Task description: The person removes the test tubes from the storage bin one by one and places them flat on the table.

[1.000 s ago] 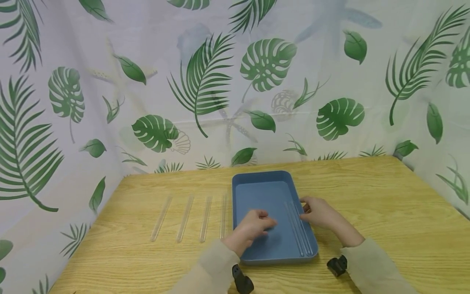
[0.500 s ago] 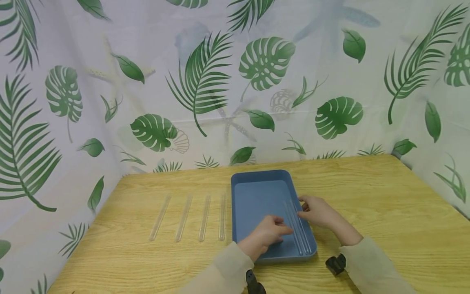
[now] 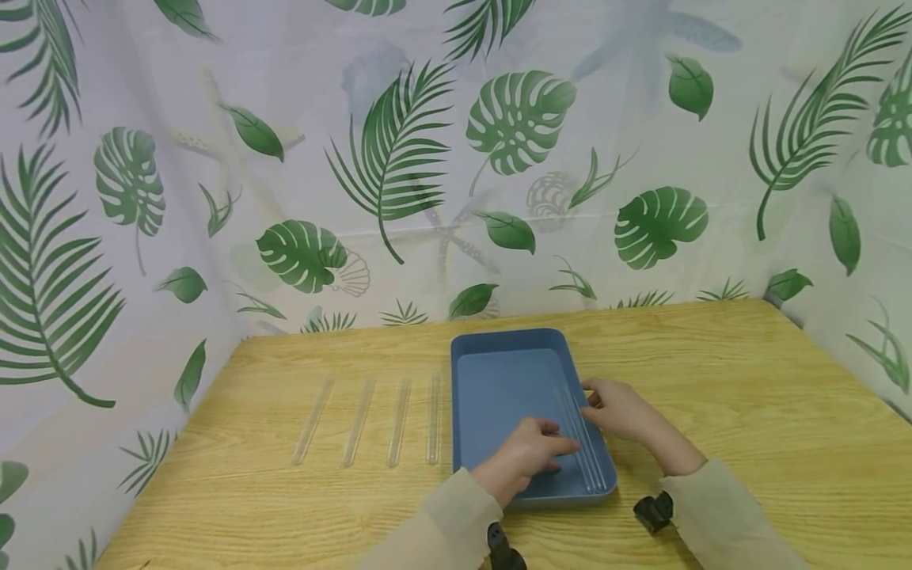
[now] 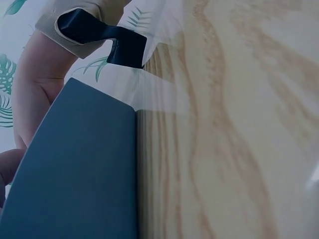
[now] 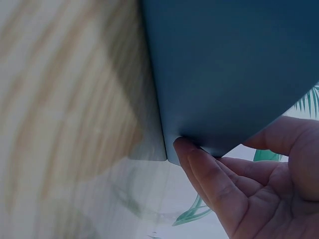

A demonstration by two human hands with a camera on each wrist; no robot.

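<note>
Since a second ago, we find that the left hand has shifted rightward over the blue tray, from its middle to the pair of tubes by its right wall. Starting at the left, we see four clear tubes on the wooden table, spaced apart and roughly side by side, the last of them just beside the tray's left wall. Next we come to the tray itself, flat on the table, with low walls and rounded corners. Over its near part we see the left hand with its index finger stretched to the right, the fingers apart and loosely bent; the fingertip reaches the pair of tubes in our view, yet we cannot tell whether it touches them. Those two lie close together inside the tray, slanting along its right wall. Farther right, we see the right hand clamped on that wall; from the right wrist we make out fingertips against the outer face and the thumb at the rim. Last, we note the light right sleeve and a black wrist device beside its cuff.
</note>
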